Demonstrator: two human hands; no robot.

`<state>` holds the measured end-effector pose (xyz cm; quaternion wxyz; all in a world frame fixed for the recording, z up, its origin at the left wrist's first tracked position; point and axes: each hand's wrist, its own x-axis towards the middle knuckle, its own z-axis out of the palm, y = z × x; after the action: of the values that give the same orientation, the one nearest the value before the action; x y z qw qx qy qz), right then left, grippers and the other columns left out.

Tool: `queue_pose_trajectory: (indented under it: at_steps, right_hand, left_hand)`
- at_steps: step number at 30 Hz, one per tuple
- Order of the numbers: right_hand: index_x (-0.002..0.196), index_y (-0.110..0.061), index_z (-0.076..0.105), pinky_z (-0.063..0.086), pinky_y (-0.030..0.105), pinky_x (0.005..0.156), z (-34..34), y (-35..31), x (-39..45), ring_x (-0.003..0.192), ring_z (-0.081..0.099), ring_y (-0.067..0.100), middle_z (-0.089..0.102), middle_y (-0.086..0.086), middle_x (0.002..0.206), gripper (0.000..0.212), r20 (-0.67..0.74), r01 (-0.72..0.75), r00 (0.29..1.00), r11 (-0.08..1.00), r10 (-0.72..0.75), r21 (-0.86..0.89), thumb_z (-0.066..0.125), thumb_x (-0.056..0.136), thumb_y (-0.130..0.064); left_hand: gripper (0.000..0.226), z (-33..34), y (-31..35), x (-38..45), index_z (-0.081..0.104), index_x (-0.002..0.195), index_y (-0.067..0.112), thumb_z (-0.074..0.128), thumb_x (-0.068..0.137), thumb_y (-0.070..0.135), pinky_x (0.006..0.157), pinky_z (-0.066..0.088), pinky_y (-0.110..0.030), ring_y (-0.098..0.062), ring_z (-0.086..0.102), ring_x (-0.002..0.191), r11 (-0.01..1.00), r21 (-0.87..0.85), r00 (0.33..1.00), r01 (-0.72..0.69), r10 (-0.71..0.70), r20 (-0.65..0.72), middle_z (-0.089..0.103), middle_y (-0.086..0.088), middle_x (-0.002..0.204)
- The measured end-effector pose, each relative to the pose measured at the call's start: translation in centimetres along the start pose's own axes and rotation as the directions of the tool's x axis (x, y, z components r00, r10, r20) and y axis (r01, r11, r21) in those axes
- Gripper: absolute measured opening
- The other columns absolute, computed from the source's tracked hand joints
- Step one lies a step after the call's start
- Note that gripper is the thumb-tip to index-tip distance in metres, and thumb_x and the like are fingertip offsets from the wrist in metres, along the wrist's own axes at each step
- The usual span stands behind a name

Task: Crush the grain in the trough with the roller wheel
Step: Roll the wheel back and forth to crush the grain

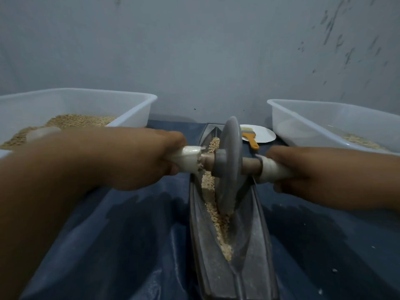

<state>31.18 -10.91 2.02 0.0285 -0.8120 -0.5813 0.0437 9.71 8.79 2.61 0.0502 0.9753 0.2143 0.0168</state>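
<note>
Both your hands grip the roller wheel's axle, mid-trough.

Your left hand (138,156) and right hand (303,169) are each curled tight round a white-wrapped handle end, with the roller wheel (230,163) standing in the trough (251,234) on the grain (218,221). Press down evenly on both sides, I'd judge, keeping the disc upright so it tracks the groove and doesn't spill grain onto the blue cloth (129,234).

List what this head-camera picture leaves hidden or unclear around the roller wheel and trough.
- Wheel rim's contact with the grain: hidden in the trough.
- Handle ends: covered by left hand and right hand.
- Left tub: cut by frame edge, blurred forearm.
- Brush bristles: too small.
</note>
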Motion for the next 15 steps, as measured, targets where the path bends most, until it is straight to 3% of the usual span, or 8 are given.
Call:
queue_pose_trajectory:
  at_steps: [3,7,9,11,13,15]
  right_hand:
    - [0.095,-0.046,0.045,0.049,0.035,0.073,-0.3,0.2,0.1,0.076,0.058,0.008,0.06,-0.015,0.083,0.021,0.058,-0.009,0.998,0.999,0.006,0.046,0.062,0.082,-0.049]
    - [0.097,-0.035,0.044,0.045,0.038,0.078,1.8,-0.2,2.1,0.088,0.057,0.022,0.056,-0.008,0.093,0.016,-0.27,-0.028,0.963,0.997,0.008,-0.068,0.06,0.093,-0.034]
    - [0.103,-0.032,0.047,0.046,0.039,0.08,2.0,-0.4,2.5,0.092,0.056,0.025,0.059,-0.003,0.1,0.016,-0.346,-0.008,0.938,0.993,-0.032,-0.115,0.06,0.093,-0.032]
    - [0.094,-0.039,0.043,0.047,0.04,0.08,1.2,-0.3,1.6,0.087,0.057,0.02,0.06,-0.006,0.097,0.018,-0.255,0.007,0.966,0.995,-0.033,-0.102,0.061,0.091,-0.036]
    - [0.093,-0.043,0.043,0.048,0.037,0.075,0.0,0.2,0.2,0.079,0.056,0.008,0.059,-0.011,0.087,0.019,-0.077,0.036,0.996,0.998,-0.039,-0.044,0.059,0.084,-0.049]
    - [0.1,-0.048,0.048,0.049,0.033,0.07,-1.2,0.4,-1.0,0.077,0.057,0.006,0.06,-0.017,0.086,0.033,0.09,0.068,0.993,0.997,-0.071,0.046,0.058,0.072,-0.063]
  left_hand:
    - [0.016,-0.1,0.4,0.1,0.047,0.104,0.041,0.056,0.091,0.039,0.074,0.041,-0.03,-0.007,0.053,0.085,0.999,-0.037,0.999,-0.016,0.014,-0.036,0.055,0.015,0.09]
    - [0.019,1.2,0.4,1.6,0.046,0.114,0.034,0.049,0.095,0.036,0.086,0.042,-0.036,-0.019,0.052,0.099,0.994,0.106,0.973,0.001,0.024,-0.23,0.056,0.007,0.108]
    - [0.017,1.3,0.2,1.6,0.045,0.112,0.033,0.049,0.096,0.035,0.086,0.042,-0.036,-0.018,0.052,0.098,0.997,0.071,0.982,0.012,0.001,-0.191,0.055,0.006,0.109]
    - [0.012,0.7,0.0,1.0,0.044,0.101,0.038,0.053,0.094,0.038,0.076,0.041,-0.031,-0.011,0.053,0.088,1.0,-0.002,0.997,0.013,-0.013,-0.077,0.056,0.012,0.098]
    - [0.015,-0.4,-0.3,-0.2,0.046,0.093,0.042,0.056,0.086,0.05,0.067,0.039,-0.026,-0.005,0.053,0.077,1.0,0.0,1.0,0.004,-0.004,0.01,0.056,0.012,0.083]
    - [0.029,-1.4,-0.7,-1.1,0.05,0.095,0.049,0.056,0.073,0.066,0.071,0.045,-0.03,-0.004,0.056,0.074,0.999,-0.032,0.997,-0.044,0.046,0.063,0.06,0.014,0.08]
